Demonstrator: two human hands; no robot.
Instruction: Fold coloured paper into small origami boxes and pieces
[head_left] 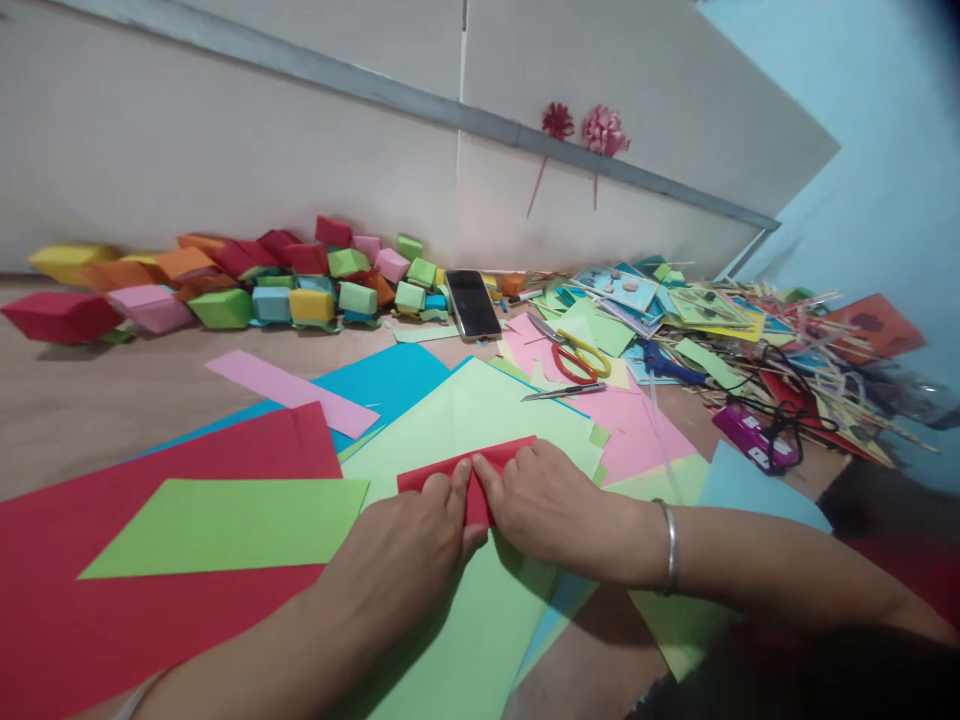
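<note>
A small piece of folded red paper (480, 502) lies on a pale green sheet (465, 405), its upper edge turned over in a narrow strip. My left hand (420, 530) grips its left part, thumb and fingers on the fold. From the other side my right hand (540, 495) presses the paper, and the two hands' fingertips meet near the middle of the fold. Both hands cover part of the red paper. Left of my left hand, a bright green paper strip (225, 525) rests on a large red sheet (45, 570).
Scissors (574, 360) and a craft knife (564, 391) lie beyond the hands, near a phone (472, 304). Small folded paper boxes (311, 305) line the wall at left. At right are a blue glue gun (673, 366), its dark cord and piled paper scraps.
</note>
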